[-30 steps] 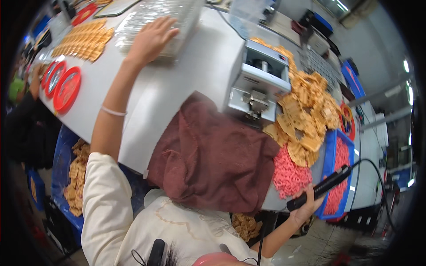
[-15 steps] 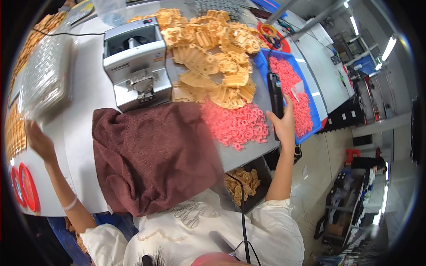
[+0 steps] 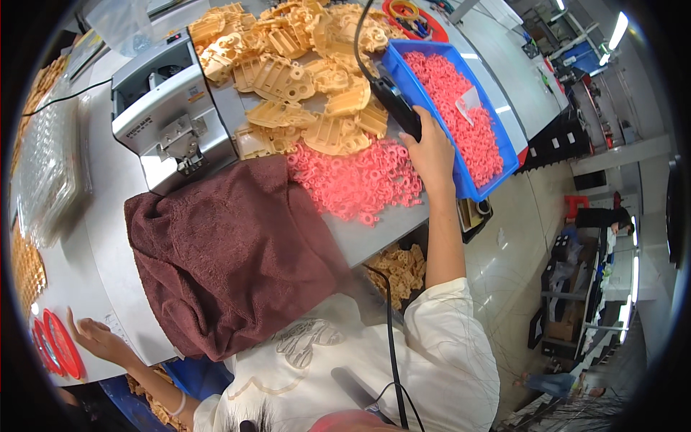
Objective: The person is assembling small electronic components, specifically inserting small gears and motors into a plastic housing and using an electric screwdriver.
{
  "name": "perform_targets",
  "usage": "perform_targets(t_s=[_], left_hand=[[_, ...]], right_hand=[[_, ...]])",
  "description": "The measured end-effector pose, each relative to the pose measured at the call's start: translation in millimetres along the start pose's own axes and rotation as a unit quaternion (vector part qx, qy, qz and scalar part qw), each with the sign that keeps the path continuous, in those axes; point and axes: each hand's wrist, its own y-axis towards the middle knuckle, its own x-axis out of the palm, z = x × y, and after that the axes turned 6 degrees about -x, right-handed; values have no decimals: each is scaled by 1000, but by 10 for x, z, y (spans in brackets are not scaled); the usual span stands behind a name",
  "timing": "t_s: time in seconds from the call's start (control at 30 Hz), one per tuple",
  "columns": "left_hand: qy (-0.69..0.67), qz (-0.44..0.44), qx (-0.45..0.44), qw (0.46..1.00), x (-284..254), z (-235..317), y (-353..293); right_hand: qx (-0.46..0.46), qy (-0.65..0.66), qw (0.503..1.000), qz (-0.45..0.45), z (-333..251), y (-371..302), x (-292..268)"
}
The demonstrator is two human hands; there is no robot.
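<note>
My right hand (image 3: 433, 151) is wrapped round a black corded electric screwdriver (image 3: 397, 106), which slants up and left toward its cord. The screwdriver lies over the gap between a blue tray (image 3: 471, 190) of small pink rings and the heap of yellow plastic parts (image 3: 273, 78). My left hand (image 3: 99, 338) is open over the near left edge of the table, fingers apart and nothing seen in it. Just beside it are red-rimmed round things (image 3: 63, 347). A loose heap of pink rings (image 3: 360, 180) lies in front of the yellow parts.
A silver and black machine (image 3: 169, 115) with a metal fixture stands behind a crumpled maroon towel (image 3: 230, 252). Clear plastic packs (image 3: 50, 173) and yellow sheets (image 3: 27, 266) lie at left. Below the table edge are bins of yellow parts (image 3: 399, 270). A cable runs over my lap.
My left hand has moved from beside the plastic packs toward the near left table edge. The screwdriver has tilted from nearly upright to slanting. The whole view has turned.
</note>
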Motion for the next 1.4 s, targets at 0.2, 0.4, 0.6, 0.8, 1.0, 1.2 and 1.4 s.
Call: perform_targets(t_s=[0.2, 0.4, 0.6, 0.8, 1.0, 1.2, 1.4], left_hand=[[101, 29, 140, 985, 204, 81, -573], [48, -13, 55, 997, -614, -498, -710], [-141, -213, -431, 865, -814, -180, -1154], [-131, -325, -472, 809, -609, -62, -1369], [-354, -287, -428, 780, -444, -774, -1066], [-389, -177, -426, 798, -439, -885, -1101], [-376, -155, -414, 814, -312, -510, -1418]], right_hand=[[-69, 86, 990, 90, 210, -131, 87], [-228, 123, 931, 257, 407, -705, -230], [72, 237, 863, 440, 1638, -2299, 430], [383, 248, 838, 298, 3020, -4478, 2429], [410, 409, 813, -52, 2167, -5085, 3336], [123, 330, 906, -235, 1714, -4089, 2788], [147, 340, 917, -148, 1839, -3342, 2292]])
